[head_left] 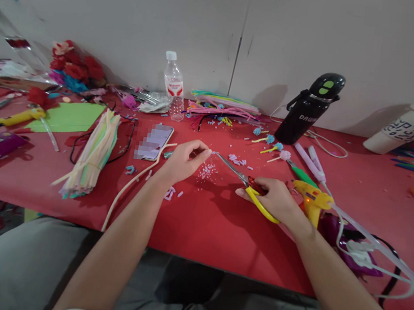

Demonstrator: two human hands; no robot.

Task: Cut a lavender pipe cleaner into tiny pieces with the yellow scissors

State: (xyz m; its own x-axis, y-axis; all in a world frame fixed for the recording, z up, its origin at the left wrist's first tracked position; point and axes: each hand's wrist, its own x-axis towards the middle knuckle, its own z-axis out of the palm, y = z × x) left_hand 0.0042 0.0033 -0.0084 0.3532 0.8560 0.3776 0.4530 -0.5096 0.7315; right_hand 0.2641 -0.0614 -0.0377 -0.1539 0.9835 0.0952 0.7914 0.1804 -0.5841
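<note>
My left hand (186, 161) is pinched shut over the middle of the table, thumb and forefinger around a tiny pale purple piece (212, 152) whose kind is too small to tell. In my right hand (276, 199) is a pair of scissors (264, 208) with yellow and red handles. Their blade tips reach close to the left fingertips and the purple piece. Fine purple clippings (207, 171) lie scattered on the table below the blades. Short purple bits (239, 161) form a small cluster beyond the scissors, and more purple bits (170, 193) lie near my left forearm.
A yellow glue gun (313, 197) stands just right of my right hand. Farther back are a black bottle (304, 112), a plastic water bottle (174, 88) and pipe cleaners (223, 111). Left are a phone (157, 142) and a pale bundle of strips (92, 153). The red table's (216, 252) front edge is near my lap.
</note>
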